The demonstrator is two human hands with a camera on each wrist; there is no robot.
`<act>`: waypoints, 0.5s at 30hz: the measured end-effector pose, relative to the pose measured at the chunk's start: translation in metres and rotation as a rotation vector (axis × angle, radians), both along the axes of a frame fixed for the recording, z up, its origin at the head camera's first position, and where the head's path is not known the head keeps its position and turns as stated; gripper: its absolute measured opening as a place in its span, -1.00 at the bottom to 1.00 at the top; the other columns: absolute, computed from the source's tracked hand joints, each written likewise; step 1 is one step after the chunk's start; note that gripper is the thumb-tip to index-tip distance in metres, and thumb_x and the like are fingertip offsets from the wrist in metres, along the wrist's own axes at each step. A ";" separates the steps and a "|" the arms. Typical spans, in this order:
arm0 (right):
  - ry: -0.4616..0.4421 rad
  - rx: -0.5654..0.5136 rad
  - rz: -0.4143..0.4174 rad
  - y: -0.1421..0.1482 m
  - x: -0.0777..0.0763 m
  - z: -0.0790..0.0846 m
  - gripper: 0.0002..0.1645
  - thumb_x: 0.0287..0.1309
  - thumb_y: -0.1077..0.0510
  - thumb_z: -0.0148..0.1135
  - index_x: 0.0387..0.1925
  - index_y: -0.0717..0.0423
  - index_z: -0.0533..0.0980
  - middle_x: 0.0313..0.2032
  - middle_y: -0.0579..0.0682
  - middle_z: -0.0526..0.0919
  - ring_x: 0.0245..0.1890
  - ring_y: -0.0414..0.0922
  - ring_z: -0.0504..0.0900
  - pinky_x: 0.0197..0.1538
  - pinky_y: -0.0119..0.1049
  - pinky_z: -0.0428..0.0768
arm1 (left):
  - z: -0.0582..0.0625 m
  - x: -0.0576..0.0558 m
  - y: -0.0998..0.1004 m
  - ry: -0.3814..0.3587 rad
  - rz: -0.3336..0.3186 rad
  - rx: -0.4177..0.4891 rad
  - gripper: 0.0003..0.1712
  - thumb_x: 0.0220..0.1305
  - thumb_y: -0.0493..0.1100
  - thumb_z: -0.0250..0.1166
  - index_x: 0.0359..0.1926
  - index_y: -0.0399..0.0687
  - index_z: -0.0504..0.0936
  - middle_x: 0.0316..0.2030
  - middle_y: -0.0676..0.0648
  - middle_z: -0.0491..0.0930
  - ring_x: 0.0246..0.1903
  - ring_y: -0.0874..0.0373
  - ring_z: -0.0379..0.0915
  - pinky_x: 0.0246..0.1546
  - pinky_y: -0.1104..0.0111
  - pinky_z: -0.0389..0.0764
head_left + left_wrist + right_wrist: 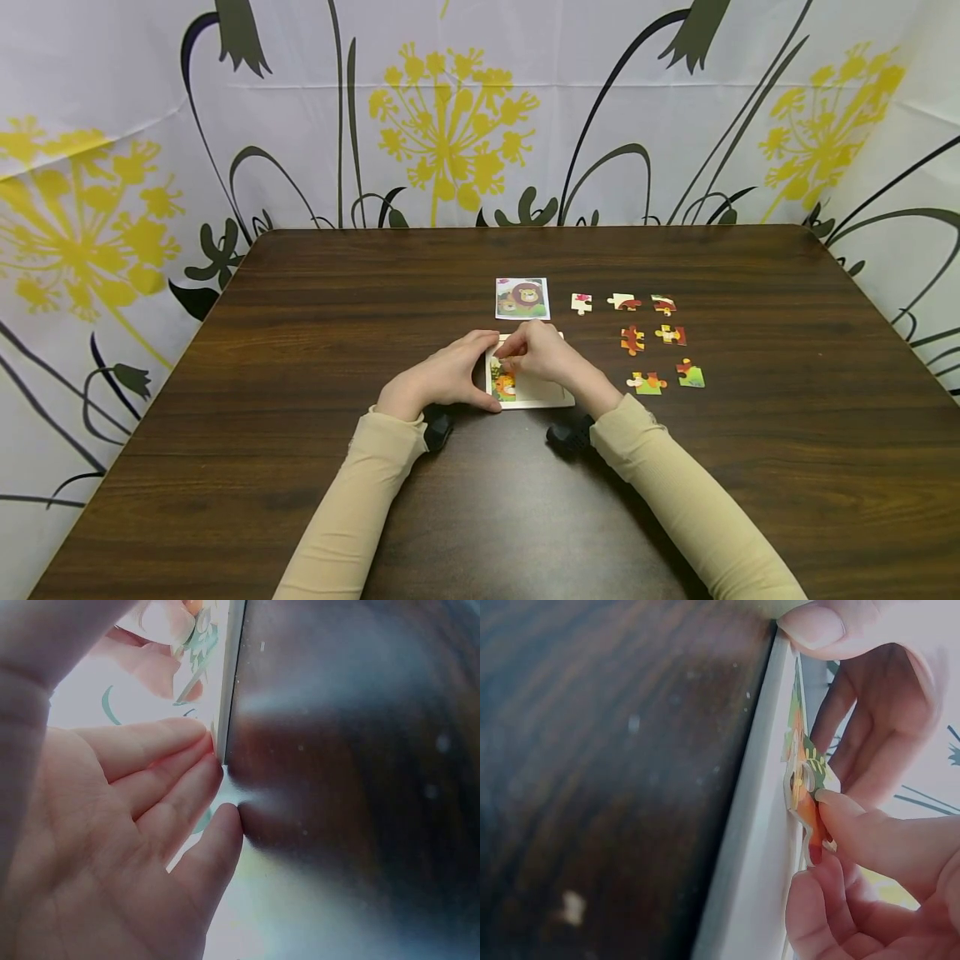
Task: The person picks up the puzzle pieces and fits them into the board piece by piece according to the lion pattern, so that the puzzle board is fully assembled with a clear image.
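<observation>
My left hand steadies the left side of a pale puzzle tray, its thumb at the near left corner and its fingers at the far left edge. In the left wrist view the fingers lie along the tray's side. My right hand reaches over the tray and pinches a puzzle piece between thumb and fingers, low over the left part. The piece shows green and orange and stands tilted. At the tray's near left corner sits an orange and green piece. The right hand hides part of the tray.
Behind the tray lies a square picture card with a lion on it. Several loose pieces are spread to the right, among them a pink and white one and a green and red one. All rest on a dark wooden table.
</observation>
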State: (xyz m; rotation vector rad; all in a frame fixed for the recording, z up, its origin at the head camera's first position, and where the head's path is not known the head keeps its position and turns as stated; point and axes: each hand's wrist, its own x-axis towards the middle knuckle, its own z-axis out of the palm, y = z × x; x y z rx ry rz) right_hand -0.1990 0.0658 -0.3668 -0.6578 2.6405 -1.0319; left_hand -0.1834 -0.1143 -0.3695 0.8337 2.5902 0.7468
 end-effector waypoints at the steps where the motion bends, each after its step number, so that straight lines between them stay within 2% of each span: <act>1: 0.006 0.008 0.000 0.000 0.000 0.000 -0.86 -0.02 0.34 0.31 -0.34 0.23 0.69 -0.36 0.07 0.74 -0.42 -0.23 0.58 -0.40 -0.50 0.46 | 0.000 0.000 0.000 0.001 0.000 0.000 0.09 -0.12 0.01 0.52 0.36 -0.28 0.17 0.36 -0.18 0.17 0.35 0.00 0.11 0.35 0.18 0.19; 6: 0.001 0.021 -0.007 0.000 -0.001 -0.001 -0.89 -0.05 0.34 0.32 -0.38 0.21 0.65 -0.43 0.03 0.70 -0.42 -0.21 0.55 -0.36 -0.47 0.46 | 0.001 0.001 0.000 0.012 0.001 -0.001 0.08 -0.13 0.01 0.53 0.35 -0.29 0.19 0.35 -0.18 0.18 0.34 0.00 0.13 0.35 0.17 0.20; 15: -0.041 0.010 -0.011 0.000 -0.001 -0.002 -0.90 -0.03 0.34 0.30 -0.38 0.22 0.64 -0.42 0.04 0.69 -0.42 -0.21 0.53 -0.36 -0.48 0.45 | 0.001 0.001 0.000 0.009 0.006 -0.001 0.09 -0.13 0.01 0.52 0.35 -0.30 0.18 0.35 -0.20 0.18 0.35 -0.02 0.11 0.35 0.16 0.20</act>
